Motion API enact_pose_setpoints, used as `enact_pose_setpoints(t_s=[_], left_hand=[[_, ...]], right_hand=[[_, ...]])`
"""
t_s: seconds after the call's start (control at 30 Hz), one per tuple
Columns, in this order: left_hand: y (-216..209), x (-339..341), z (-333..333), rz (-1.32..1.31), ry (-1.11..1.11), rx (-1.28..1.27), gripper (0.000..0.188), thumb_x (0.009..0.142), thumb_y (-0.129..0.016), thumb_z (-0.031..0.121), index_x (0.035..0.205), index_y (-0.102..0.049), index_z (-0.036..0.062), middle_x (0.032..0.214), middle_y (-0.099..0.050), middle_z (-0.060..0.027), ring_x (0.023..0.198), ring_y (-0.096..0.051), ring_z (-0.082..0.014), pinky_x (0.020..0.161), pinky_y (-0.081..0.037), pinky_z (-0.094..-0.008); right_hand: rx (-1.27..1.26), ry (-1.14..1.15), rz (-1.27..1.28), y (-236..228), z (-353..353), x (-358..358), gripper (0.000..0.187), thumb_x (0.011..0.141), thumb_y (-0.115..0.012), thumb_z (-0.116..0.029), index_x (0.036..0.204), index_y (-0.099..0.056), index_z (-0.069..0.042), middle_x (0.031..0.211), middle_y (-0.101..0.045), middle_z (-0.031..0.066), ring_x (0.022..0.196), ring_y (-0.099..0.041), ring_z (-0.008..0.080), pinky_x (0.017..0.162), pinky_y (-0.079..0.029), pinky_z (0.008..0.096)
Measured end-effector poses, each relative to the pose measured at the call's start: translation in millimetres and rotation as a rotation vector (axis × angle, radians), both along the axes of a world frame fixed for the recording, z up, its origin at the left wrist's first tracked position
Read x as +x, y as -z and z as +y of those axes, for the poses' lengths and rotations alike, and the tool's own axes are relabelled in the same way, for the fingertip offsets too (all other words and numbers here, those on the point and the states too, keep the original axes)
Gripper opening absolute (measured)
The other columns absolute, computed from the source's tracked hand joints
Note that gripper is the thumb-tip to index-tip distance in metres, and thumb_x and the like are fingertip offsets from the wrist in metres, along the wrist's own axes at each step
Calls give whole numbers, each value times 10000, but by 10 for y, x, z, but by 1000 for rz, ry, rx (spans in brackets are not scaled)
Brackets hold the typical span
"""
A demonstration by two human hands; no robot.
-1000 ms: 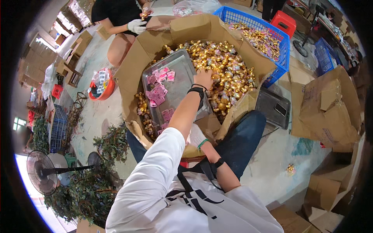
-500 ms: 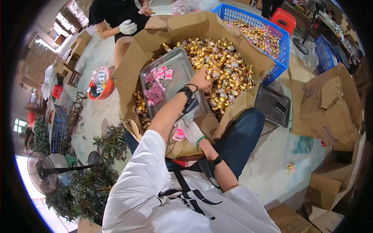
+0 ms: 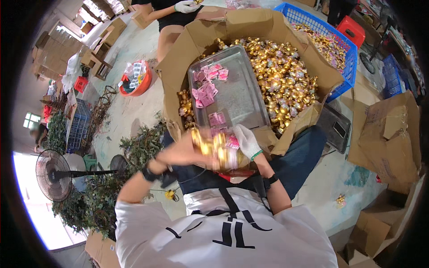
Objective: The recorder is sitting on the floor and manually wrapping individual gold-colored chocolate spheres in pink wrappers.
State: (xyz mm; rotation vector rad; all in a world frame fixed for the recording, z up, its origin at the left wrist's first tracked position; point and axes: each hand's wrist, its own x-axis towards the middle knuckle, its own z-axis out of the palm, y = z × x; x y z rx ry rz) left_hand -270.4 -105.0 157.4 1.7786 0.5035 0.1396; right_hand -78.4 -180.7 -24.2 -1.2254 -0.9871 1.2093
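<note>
My left hand (image 3: 185, 151) is bare, wears a dark wristband and is shut on a few shiny gold ornaments (image 3: 209, 145) close to my chest. My right hand (image 3: 246, 140), in a white glove, touches the same bunch beside a pink tag (image 3: 233, 143); the motion blur hides its grip. Just beyond them lies a metal tray (image 3: 239, 100) with several pink tags (image 3: 204, 91). The tray rests on a heap of gold ornaments (image 3: 279, 73) filling a big open cardboard box (image 3: 268, 24).
A blue plastic basket (image 3: 346, 58) with more gold pieces stands behind the box. Another person's gloved hand (image 3: 185, 6) works at the top. A black scale (image 3: 334, 127) and cardboard boxes (image 3: 393, 129) are right; green garlands (image 3: 136, 149), a fan (image 3: 53, 174) and an orange basin (image 3: 134, 81) left.
My left arm has pulled back from the gold heap to my chest, bringing gold ornaments with it. My gloved right hand has come up to meet it.
</note>
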Motion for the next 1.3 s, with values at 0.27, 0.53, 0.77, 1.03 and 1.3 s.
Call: enact_pose_setpoints(t_s=[0.27,0.53,0.77,1.03,1.3], left_hand=[[22,-82,-718,-22,461,213,253,756,-744,217,809,-564,48,729,-568,-90,654,-571,-257,575,-432,-322],[-1134,-134,225,-411,-655,749,290,691,-800,133,891,-620,25,837,-659,-41,700,-622,-110,626,-498,-223],[-1531,547,412,-954,-813,523,212,796,-663,73,966,-571,-13,708,-586,-22,631,-547,-93,538,-396,-205],[-1486,552,-484,-985,-718,148,303,774,-684,214,1006,-620,30,856,-624,-49,675,-545,-99,574,-414,-230],[-958,-534,-1133,-998,-995,114,400,765,-659,136,1117,-504,25,969,-582,-88,848,-548,-185,750,-462,-335]], right_hand=[[29,44,-245,214,39,3,377,991,-380,-303,985,-599,3,874,-654,80,807,-614,154,763,-476,289],[-43,55,-10,6,13,-7,345,984,-389,-275,958,-596,1,880,-631,70,832,-583,137,784,-448,271],[-80,40,404,-162,-93,-47,333,982,-417,-290,969,-569,6,863,-632,99,852,-608,188,789,-492,325],[296,-137,313,-1395,-711,-278,362,958,-435,-291,747,-519,-9,990,-595,183,1037,-561,323,920,-427,427],[489,-807,-535,-1165,-714,-598,219,873,-493,-227,947,-593,-47,933,-625,132,906,-610,286,786,-471,370]])
